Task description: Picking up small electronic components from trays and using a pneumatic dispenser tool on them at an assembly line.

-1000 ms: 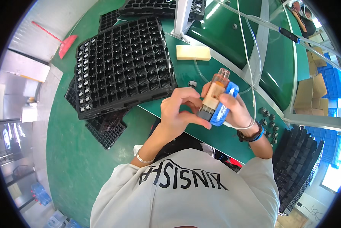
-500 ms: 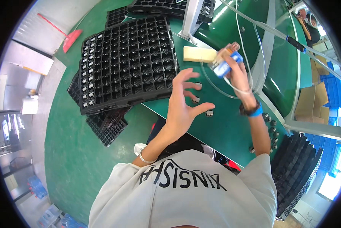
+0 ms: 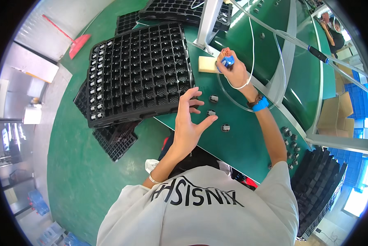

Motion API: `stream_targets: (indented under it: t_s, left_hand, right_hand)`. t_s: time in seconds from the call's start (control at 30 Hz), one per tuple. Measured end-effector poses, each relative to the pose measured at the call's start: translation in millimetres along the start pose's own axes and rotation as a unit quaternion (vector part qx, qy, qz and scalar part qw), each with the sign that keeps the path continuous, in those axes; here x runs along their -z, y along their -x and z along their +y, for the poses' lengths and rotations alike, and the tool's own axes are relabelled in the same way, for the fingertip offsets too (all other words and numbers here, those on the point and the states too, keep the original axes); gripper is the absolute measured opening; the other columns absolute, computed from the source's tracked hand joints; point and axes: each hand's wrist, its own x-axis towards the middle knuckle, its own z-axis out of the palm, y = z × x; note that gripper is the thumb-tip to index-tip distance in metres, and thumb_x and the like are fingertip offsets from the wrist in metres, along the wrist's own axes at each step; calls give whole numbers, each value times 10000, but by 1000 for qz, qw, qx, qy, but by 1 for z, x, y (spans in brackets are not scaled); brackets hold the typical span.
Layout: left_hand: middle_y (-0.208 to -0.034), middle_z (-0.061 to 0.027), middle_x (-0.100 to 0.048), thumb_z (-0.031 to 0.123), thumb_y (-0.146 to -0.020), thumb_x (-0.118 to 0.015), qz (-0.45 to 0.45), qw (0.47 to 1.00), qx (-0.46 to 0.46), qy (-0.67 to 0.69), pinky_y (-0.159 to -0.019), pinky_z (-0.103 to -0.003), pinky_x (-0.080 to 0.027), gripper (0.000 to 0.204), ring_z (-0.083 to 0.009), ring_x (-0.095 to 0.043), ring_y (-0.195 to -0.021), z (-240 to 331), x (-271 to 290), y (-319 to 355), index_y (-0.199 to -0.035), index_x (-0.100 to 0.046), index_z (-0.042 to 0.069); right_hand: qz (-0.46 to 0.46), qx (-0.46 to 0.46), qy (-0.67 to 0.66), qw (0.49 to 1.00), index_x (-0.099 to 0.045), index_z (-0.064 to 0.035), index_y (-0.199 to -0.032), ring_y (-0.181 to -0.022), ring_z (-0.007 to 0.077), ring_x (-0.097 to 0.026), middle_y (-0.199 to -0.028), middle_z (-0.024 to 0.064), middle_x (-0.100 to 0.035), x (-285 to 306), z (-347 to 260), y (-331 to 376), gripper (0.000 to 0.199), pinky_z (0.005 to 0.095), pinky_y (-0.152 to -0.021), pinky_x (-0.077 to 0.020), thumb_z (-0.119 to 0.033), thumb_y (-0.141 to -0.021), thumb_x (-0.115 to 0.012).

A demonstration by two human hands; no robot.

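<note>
My right hand is wrapped round a small blue-and-clear container with an orange-brown end; its exact kind is unclear. It is held at the right end of a pale yellow block, partly covering it. My left hand is empty, fingers curved and apart, over the table edge near the black tray's lower right corner. Three small metal parts lie on the green table right of its fingers: a far one, a middle one by the fingertips, and a near one.
A large black compartment tray lies at left, small metal pieces filling its left columns. Several more metal parts sit at the table's right. Stacked black trays stand beyond. A white post and thin tubing rise behind my right hand.
My right hand has moved left with the container, to the yellow block's right end. My left hand has drawn slightly left and nearer me, still open.
</note>
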Motion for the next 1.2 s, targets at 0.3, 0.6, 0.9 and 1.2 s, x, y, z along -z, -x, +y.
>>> stream_targets:
  t_s: [0.3, 0.6, 0.9, 1.2]
  left_hand:
    - [-1149, -104, -480, 68, -664, -746, -14, 1000, 17, 11, -732, -288, -429, 725, -192, -522, -920, -1, 0, 2, -1265, -342, 75]
    - [-1126, -105, -485, 30, -744, -667, -13, 999, 4, 43, -791, -295, -447, 505, -194, -509, -981, -19, -7, -9, -1189, -428, 35]
    - [-993, -97, -592, -10, -781, -612, -100, 985, 87, 113, -809, -261, -457, 293, -156, -575, -908, -3, 2, -15, -1065, -540, -13]
    - [-1004, -108, -587, -32, -646, -697, -94, 955, -101, -263, -816, -356, -437, 298, -277, -541, -962, -38, -7, 39, -912, -574, 23]
  right_hand:
    - [27, 50, 4, 998, -426, -38, -1123, -688, 178, -563, -808, 107, -584, 1, 1, 0, 628, 286, -657, -470, -332, -678, -758]
    - [-86, -60, -301, 948, -506, 15, -1040, -801, 83, -527, -904, 13, -575, 3, -6, 3, 312, 228, -746, -433, -160, -808, -618]
    - [-204, -86, -411, 885, -454, 9, -1088, -819, 185, -598, -898, 105, -569, 60, -86, 51, 371, 272, -746, -444, -254, -835, -525]
    - [-122, 277, -273, 913, -527, -16, -901, -711, 181, -584, -793, 73, -547, 130, -43, 33, 156, 282, -649, -444, -159, -841, -530]
